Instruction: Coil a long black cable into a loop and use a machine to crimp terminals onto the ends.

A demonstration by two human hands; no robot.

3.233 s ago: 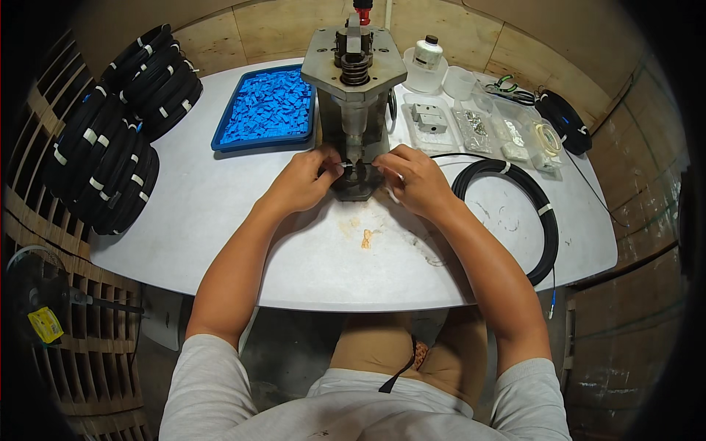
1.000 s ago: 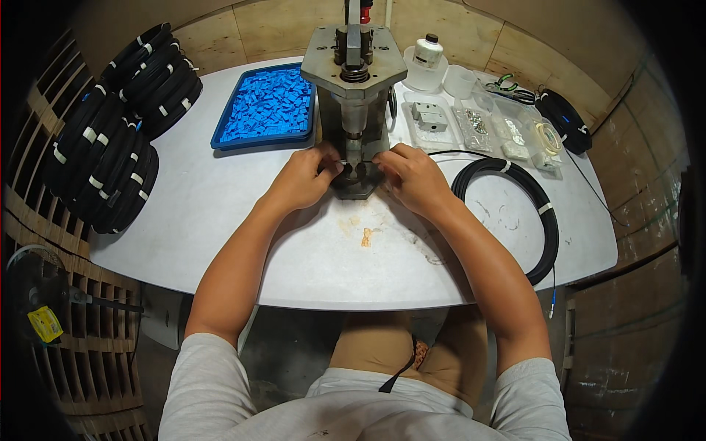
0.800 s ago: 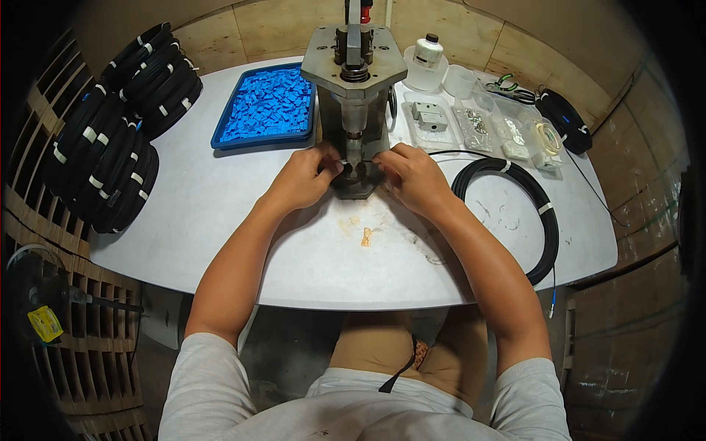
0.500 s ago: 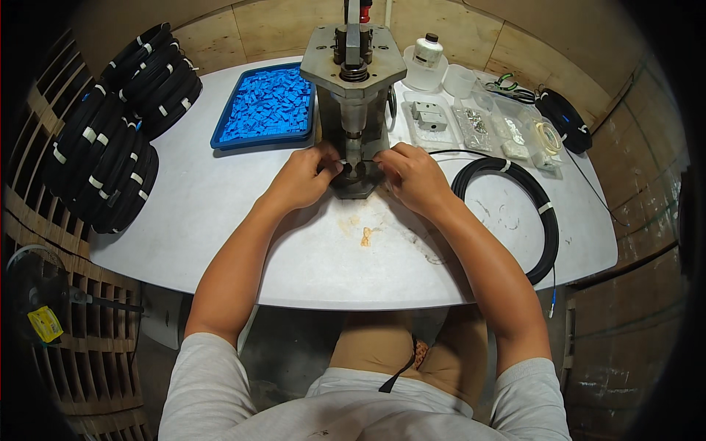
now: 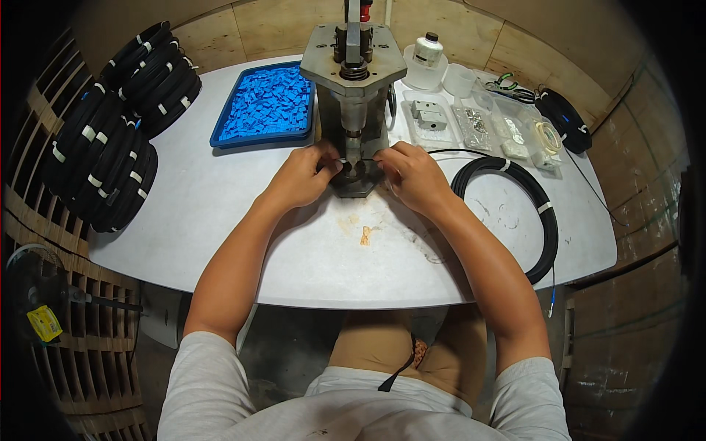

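The left hand [image 5: 298, 176] pinched a small piece [image 5: 343, 161] at the foot of the press [image 5: 354, 77], but this piece was too small to be recognised. Of the right hand [image 5: 417, 178], the lower fingers were curled out of sight, and this hand hid a stretch of the black cable [image 5: 456, 151]. Part of the black coil [image 5: 544, 228] lay behind the right forearm [image 5: 485, 257]. The upper edge cut off the top of the lever [image 5: 354, 44], and the lower edge cut the shirt [image 5: 360, 411]. The single shapes of the blue pieces [image 5: 268, 103] could not be distinguished. The tub [image 5: 430, 81] concealed the base of the bottle [image 5: 428, 51]. The fan [image 5: 35, 283] faded partly into the dark rim.
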